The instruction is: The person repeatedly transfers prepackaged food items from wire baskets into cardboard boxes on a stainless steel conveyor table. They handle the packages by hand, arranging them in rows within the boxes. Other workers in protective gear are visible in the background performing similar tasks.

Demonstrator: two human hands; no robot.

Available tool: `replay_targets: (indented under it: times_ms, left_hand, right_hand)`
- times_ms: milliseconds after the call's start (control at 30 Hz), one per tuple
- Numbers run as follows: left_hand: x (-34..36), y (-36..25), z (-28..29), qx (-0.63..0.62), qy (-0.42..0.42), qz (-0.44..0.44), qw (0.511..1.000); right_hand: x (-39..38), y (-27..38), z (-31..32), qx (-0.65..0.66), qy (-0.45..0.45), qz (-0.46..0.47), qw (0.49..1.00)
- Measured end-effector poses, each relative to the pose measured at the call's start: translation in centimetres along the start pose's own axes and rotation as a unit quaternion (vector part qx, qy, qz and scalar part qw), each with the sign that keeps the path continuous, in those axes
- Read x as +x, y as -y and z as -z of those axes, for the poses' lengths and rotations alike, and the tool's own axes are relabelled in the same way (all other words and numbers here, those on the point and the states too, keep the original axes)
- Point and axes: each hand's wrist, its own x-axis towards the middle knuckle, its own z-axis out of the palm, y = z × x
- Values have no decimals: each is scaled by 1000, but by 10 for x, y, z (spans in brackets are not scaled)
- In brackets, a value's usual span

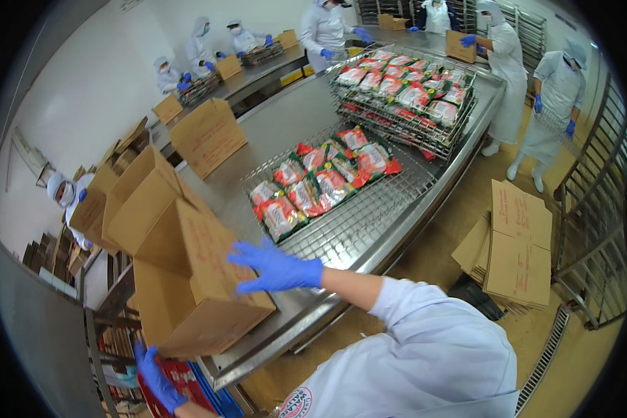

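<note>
Our left hand [159, 380] and right hand [277, 267] flanked the carton [205, 313], apart, unclenched; we judged it light, stiff, best gripped from opposite sides

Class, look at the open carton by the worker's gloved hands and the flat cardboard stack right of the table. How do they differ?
The open carton is unfolded into a hollow box; the flat cardboard stack is folded flat.
The open carton is one box; the flat cardboard stack holds several pieces.
The open carton is at the table's near corner, close to both hands; the flat cardboard stack is off the table, away from them.
Both are brown with reddish print.
</note>
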Motion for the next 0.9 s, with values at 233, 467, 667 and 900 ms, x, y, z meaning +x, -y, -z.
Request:
replay_targets:
  times_ms: [233,467,667,900]
  left_hand:
    - [-105,-283,-280,-97,-411,-482,767]
    - [-46,-307,-663,-14,277,-356,892]
    - [5,-291,-907,301,395,-546,675]
    - [14,-318,-912,247,425,-529,692]
  right_hand:
    - [-126,-134,296,-319,-353,-112,872]
    - [-210,-219,442,-520,-134,-262,802]
    - [-195,-266,448,-465,-156,-228,841]
    - [-193,-201,482,-372,-134,-304,867]
